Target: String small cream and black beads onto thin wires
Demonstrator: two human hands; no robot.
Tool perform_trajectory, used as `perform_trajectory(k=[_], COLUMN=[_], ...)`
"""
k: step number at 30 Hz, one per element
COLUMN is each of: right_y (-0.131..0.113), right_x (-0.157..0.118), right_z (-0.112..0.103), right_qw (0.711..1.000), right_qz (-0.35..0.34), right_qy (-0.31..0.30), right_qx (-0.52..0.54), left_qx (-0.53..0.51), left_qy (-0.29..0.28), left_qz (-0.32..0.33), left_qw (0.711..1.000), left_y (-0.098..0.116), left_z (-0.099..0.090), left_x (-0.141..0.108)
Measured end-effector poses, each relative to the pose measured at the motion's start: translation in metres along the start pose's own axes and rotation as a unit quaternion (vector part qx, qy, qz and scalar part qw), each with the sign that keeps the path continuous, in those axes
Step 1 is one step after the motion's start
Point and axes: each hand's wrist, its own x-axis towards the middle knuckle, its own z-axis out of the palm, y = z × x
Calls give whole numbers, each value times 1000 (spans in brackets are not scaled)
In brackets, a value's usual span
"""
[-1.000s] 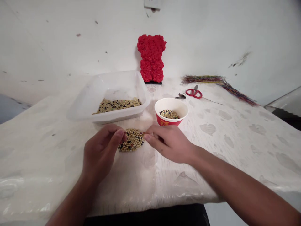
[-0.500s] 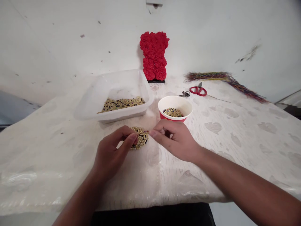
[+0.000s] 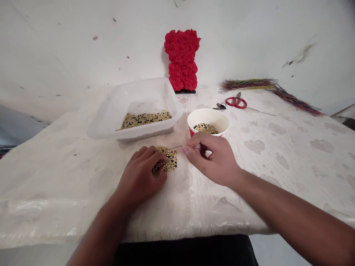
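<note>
The right hand (image 3: 212,159) is pinching a thin wire (image 3: 176,147) between thumb and finger, apparently to steady it while leaving one end projecting toward the beads (image 3: 171,157). These are lying in a loose pile on the tabletop (image 3: 177,207), in front of the tub (image 3: 146,133), seemingly for close reach. The left hand (image 3: 141,173) is curling over the pile, thumb and forefinger narrowly apart; its own fingers are hiding whether it is gripping a bead. The right hand is covering part of the cup's (image 3: 208,113) red side. The wire's tip is blending into the beads and cannot be made out.
</note>
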Motion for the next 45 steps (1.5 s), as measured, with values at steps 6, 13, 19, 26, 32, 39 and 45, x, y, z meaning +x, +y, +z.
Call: perform_trajectory(k=[6, 13, 19, 26, 32, 39, 45], right_y=[2, 2, 1, 1, 2, 2, -1], right_x=[-1, 0, 1, 0, 0, 1, 2], right_z=[0, 0, 1, -1, -2, -1, -1], right_qw=[1000, 1000, 999, 999, 999, 999, 999], right_qz=[2, 12, 5, 3, 10, 16, 4], right_qy=[-1, 14, 22, 29, 25, 26, 39], right_qx=[1, -24, -37, -40, -39, -29, -35], left_qx=[27, -16, -9, 16, 14, -5, -123], left_qy=[26, 16, 5, 18, -30, 5, 111], left_qz=[18, 117, 152, 125, 124, 127, 73], left_qw=[999, 993, 988, 992, 992, 992, 984], left_y=[1, 13, 16, 14, 17, 15, 16], left_z=[-1, -1, 8, 10, 11, 16, 5], left_x=[1, 0, 3, 8, 7, 10, 10])
